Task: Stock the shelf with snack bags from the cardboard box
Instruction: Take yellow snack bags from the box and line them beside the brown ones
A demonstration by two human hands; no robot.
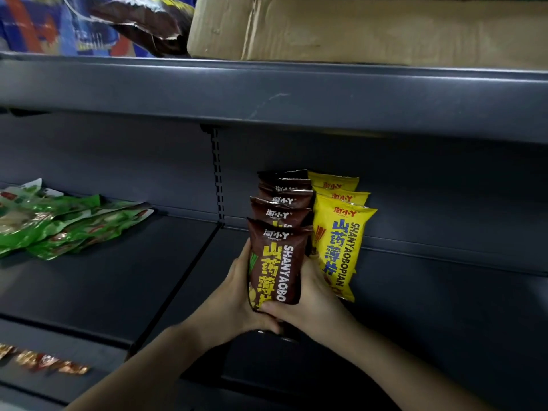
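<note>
Shelf (444, 307) shows open board right of the yellow bags (338, 244) marked "SHANYAOBOPIAN"; the cardboard box (370, 28) sits on the level above. Left hand (234, 298) and right hand (308, 304) clasp the front brown bag (277, 262), "SHANYAOBO", upright beside them.

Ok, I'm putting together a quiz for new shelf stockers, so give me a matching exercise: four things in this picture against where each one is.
Things:
1. front brown bag
2. yellow bags
3. green packets
4. cardboard box

Places:
A. lying flat on the shelf, far left
B. highest up, at the upper right of the view
C. gripped between the left hand and the right hand
D. standing upright, just right of the front brown bag

Pairs: 1-C, 2-D, 3-A, 4-B
</note>
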